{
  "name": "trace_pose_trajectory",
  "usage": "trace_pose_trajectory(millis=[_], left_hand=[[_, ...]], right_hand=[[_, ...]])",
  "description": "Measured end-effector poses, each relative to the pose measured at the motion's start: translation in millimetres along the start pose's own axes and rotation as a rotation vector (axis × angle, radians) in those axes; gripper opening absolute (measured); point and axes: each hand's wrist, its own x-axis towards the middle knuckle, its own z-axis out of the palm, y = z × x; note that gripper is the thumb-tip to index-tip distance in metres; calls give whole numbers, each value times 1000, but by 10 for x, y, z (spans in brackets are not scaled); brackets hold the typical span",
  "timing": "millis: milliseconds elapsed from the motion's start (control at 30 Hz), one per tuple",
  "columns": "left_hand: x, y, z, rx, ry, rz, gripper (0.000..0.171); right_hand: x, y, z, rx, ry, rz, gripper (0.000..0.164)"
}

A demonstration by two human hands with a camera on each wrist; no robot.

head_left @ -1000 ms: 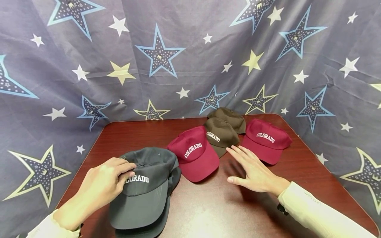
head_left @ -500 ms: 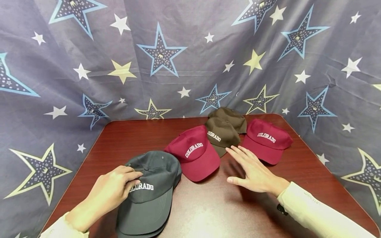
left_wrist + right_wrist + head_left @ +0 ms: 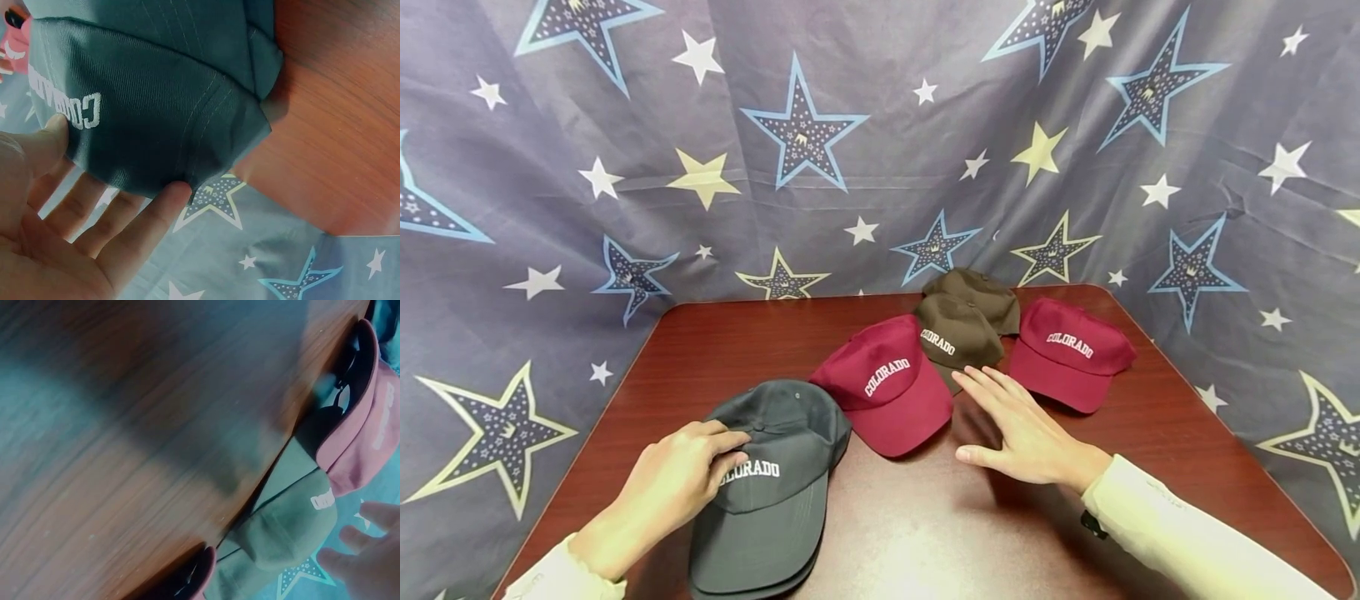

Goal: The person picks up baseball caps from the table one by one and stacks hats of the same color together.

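My left hand (image 3: 673, 475) grips the crown of a dark grey baseball cap (image 3: 775, 492) lettered COLORADO. In the left wrist view the thumb presses the front of this grey cap (image 3: 137, 137) beside the lettering, and the fingers spread round its crown. A second dark grey brim (image 3: 801, 579) shows just under the upper one; the rest of that lower cap is hidden. Over the table, my right hand (image 3: 1030, 433) holds nothing, its fingers straight and thumb apart. Its fingertips reach toward a brown cap (image 3: 962, 329), between a maroon cap (image 3: 880, 408) and another maroon cap (image 3: 1075, 354).
Behind the front brown cap sits another brown cap (image 3: 988, 296), partly covered by it. All the caps are on a reddish-brown wooden table (image 3: 730, 342). A grey curtain (image 3: 880, 208) printed with stars hangs round the back and sides.
My left hand has lowered the upper grey cap and shifted it slightly right, so it now covers more of the grey cap beneath. The right hand has drifted slightly left, still straight-fingered.
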Motion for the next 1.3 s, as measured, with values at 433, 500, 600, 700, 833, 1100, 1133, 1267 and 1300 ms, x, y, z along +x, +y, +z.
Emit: trace_pose_trajectory(millis=[433, 500, 600, 700, 833, 1100, 1133, 1267, 1300], left_hand=[[-17, -12, 31, 6, 10, -2, 25], [-21, -15, 36, 3, 18, 5, 25], [-23, -21, 48, -1, 29, 17, 26], [-21, -29, 62, -3, 31, 24, 26], [-15, -38, 70, -7, 11, 19, 27], [-9, -26, 13, 24, -21, 5, 29], [-7, -21, 2, 33, -18, 7, 30], [17, -4, -24, 68, 15, 15, 31], [30, -4, -22, 75, 30, 17, 31]], right_hand=[[234, -140, 19, 19, 36, -41, 91], [281, -154, 21, 19, 45, -52, 90], [349, -176, 19, 19, 55, -64, 89], [419, -192, 15, 17, 67, -71, 89], [519, -208, 5, 16, 88, -72, 89], [717, -255, -20, -11, 99, -76, 89], [734, -259, -22, -10, 100, -75, 88], [794, -266, -17, -15, 108, -70, 87], [812, -263, -9, -17, 111, -69, 86]])
